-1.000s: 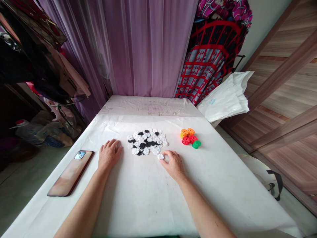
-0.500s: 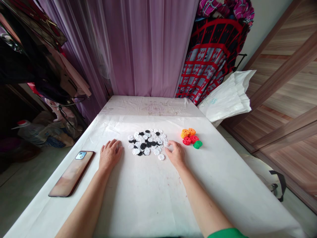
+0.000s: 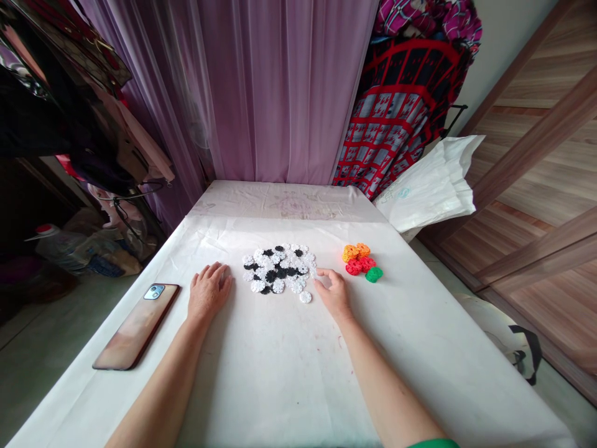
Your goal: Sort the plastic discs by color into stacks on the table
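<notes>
— Right hand (image 3: 333,292) displaced since the earlier frame?
— Affirmative. It has moved up from the loose white disc (image 3: 305,297) to the right edge of the disc pile (image 3: 275,270). That disc now lies on the sheet just left of the hand, out of contact with it.

— State of the right fingers?
— Partly open and curved downward. The fingertips (image 3: 318,275) are at a small white disc (image 3: 313,272) on the pile's edge. Whether that disc is gripped cannot be determined.

— Left hand (image 3: 209,289)?
— Resting palm down on the counter (image 3: 280,373), fingers open, just left of the pile and holding nothing.

— Pile description and location?
— Flower-shaped black and white discs, overlapping in one low heap, between the hands.

— Surrounding items?
— Right of the pile, slightly apart, sits a group of orange, red and green discs (image 3: 360,262). A smartphone (image 3: 137,326) lies left of the left hand, camera end away from the person. A purple sheer curtain (image 3: 280,93) hangs beyond the counter, with a white plastic bag (image 3: 429,183) at its far right corner. A green sleeve (image 3: 433,443) shows at the lower edge on the right arm.
</notes>
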### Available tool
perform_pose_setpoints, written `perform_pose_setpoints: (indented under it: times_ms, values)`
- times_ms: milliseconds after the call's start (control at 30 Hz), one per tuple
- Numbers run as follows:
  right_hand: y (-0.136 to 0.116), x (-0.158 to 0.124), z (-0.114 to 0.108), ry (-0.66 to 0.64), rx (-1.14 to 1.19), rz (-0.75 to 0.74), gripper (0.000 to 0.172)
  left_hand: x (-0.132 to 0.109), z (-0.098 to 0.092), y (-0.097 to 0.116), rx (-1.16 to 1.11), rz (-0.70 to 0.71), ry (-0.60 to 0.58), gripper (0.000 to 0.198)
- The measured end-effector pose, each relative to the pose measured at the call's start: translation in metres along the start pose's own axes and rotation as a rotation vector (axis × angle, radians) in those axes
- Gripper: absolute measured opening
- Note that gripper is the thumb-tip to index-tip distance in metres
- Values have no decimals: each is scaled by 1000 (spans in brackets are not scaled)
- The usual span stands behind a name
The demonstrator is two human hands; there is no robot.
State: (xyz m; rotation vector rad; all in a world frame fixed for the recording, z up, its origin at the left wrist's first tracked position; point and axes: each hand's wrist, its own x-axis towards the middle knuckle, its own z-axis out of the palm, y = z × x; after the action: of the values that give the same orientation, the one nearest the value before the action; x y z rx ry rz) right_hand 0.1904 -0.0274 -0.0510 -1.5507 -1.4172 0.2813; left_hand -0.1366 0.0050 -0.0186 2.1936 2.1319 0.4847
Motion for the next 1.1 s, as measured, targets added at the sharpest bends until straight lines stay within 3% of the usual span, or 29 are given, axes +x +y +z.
perform_pose_setpoints:
  times_ms: [100,233,667,1100]
  values:
    - [-5,-22,-2,-58,67,-76,15,0,0,0,-2,2,0,45]
    - [-13,-35,-4,-106,-8,-121,17,0,0,-1,0,3,-8,47]
    - [-24,-36,-6,-164,-224,-172,20,1,2,-2,-3,6,14,45]
    - [-28,-30,-4,-152,-209,-165,18,0,4,-3,-10,22,25,45]
